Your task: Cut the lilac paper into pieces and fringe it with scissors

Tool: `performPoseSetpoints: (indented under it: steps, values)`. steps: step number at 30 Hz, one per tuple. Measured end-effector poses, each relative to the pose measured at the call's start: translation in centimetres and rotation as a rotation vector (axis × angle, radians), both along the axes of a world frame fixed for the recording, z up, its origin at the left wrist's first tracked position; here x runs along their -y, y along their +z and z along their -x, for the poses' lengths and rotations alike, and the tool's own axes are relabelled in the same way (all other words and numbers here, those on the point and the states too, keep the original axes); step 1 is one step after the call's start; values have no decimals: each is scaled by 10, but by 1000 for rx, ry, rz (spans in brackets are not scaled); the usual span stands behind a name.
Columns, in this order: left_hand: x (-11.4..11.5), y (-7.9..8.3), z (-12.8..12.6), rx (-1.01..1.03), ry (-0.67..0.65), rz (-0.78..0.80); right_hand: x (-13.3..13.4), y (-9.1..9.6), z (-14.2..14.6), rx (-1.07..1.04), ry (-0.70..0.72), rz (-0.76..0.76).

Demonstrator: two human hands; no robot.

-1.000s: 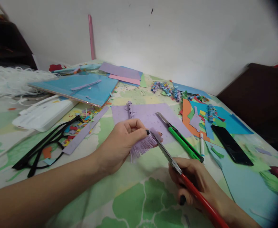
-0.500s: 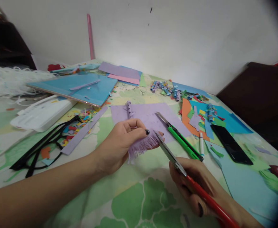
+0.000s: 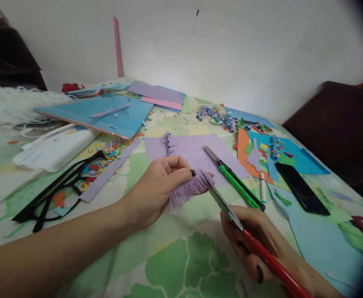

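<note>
My left hand (image 3: 156, 188) pinches a fringed strip of purple paper (image 3: 187, 191) between thumb and fingers, just above the table. My right hand (image 3: 262, 244) grips red-handled scissors (image 3: 249, 240); their metal blades (image 3: 220, 198) point up and left, and the tips meet the right end of the fringed strip. Behind the strip lies a purple sheet (image 3: 196, 153) with a small rolled purple tube (image 3: 168, 142) on it.
A green utility knife (image 3: 234, 178), a white marker (image 3: 263, 188) and a black phone (image 3: 301, 188) lie to the right. Coloured paper scraps (image 3: 268, 151), a blue board (image 3: 103, 114), a white case (image 3: 55, 147) and black glasses (image 3: 57, 186) crowd the table.
The scissors slid slightly right and down along the strip's end, and my right hand shifted its grip on the handles. My left hand stayed put with the strip.
</note>
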State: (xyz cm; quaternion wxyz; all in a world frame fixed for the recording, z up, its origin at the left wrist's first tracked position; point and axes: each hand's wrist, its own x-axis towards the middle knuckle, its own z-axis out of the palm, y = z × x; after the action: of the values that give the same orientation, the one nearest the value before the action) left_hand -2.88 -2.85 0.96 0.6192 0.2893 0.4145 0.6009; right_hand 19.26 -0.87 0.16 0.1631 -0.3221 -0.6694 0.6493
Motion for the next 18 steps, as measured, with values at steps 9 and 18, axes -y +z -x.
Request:
performPoseSetpoints:
  steps: [9,18]
  values:
    - [0,1,0,47,-21,29,-1,1,-2,4,12,-7]
    - [0,2,-1,26,-15,20,2,5,6,-22,-27,82]
